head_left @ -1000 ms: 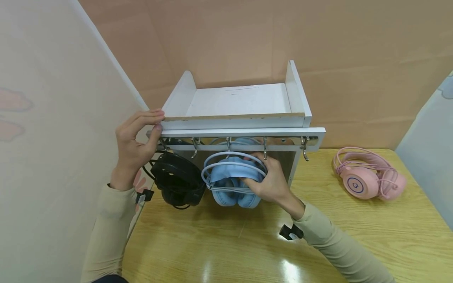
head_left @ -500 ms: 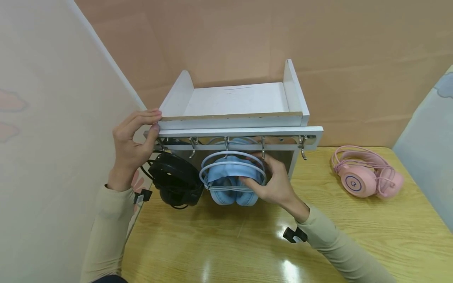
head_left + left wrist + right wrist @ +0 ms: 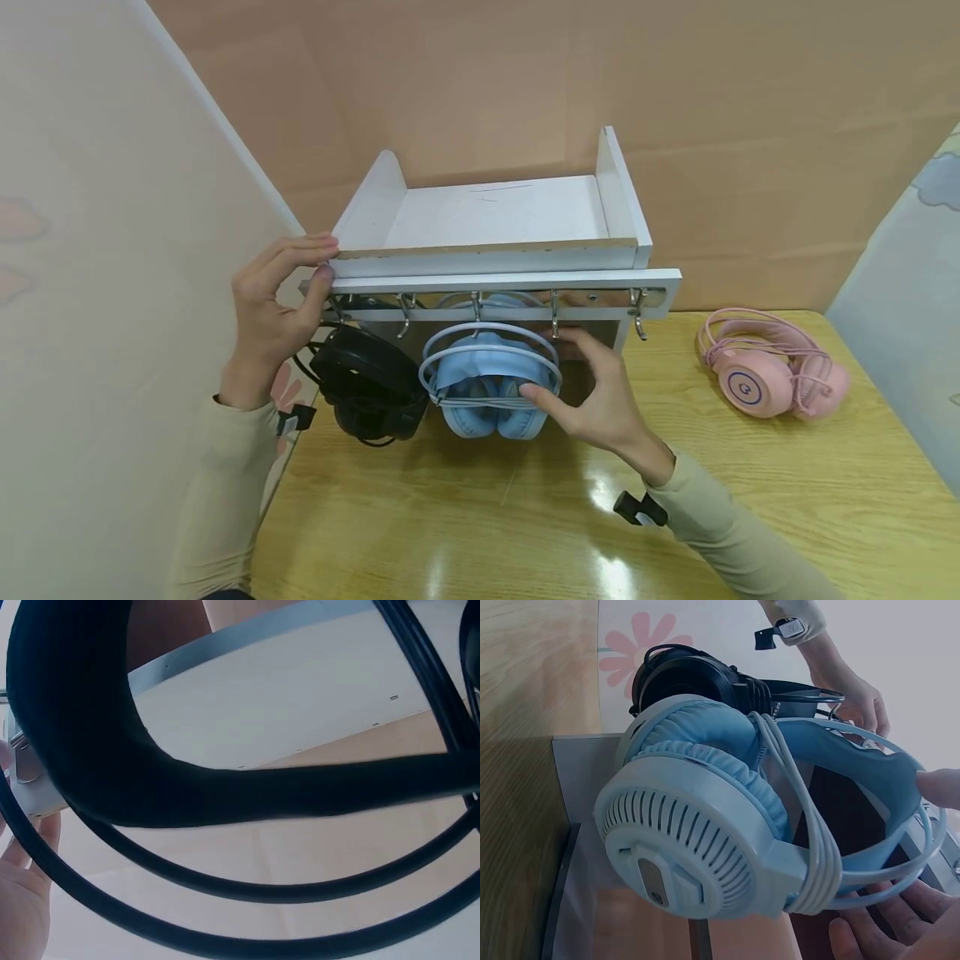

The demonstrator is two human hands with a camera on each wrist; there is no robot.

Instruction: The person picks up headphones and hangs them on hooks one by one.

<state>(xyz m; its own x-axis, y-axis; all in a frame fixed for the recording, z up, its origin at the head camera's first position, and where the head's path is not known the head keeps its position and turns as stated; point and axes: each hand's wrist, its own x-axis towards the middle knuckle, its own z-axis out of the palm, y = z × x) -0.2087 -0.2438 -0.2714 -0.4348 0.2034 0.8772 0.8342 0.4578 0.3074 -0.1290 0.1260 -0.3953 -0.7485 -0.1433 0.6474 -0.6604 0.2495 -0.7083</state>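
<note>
A white shelf rack (image 3: 487, 262) with metal hooks along its front stands in the head view. My left hand (image 3: 273, 312) holds its left end, fingers on the top edge and thumb at the front board. Light blue headphones (image 3: 491, 367) hang by their headband at the middle hook. My right hand (image 3: 600, 400) is at their right side, fingers spread and loosely around the band. In the right wrist view, the thumb (image 3: 939, 787) is at the headband and the fingers are apart from it. Black headphones (image 3: 367, 379) hang at the left hook, below my left hand.
Pink headphones (image 3: 772, 367) with a bundled cord lie on the wooden table (image 3: 450, 517) to the right. Two hooks to the right of the blue headphones, such as the end hook (image 3: 639, 315), hold nothing. A white wall panel (image 3: 135, 333) rises at the left.
My right hand has loosened from the blue headphones, its thumb and fingers spreading and drawing slightly right. The headphones stay hanging. My left hand keeps its place on the rack.
</note>
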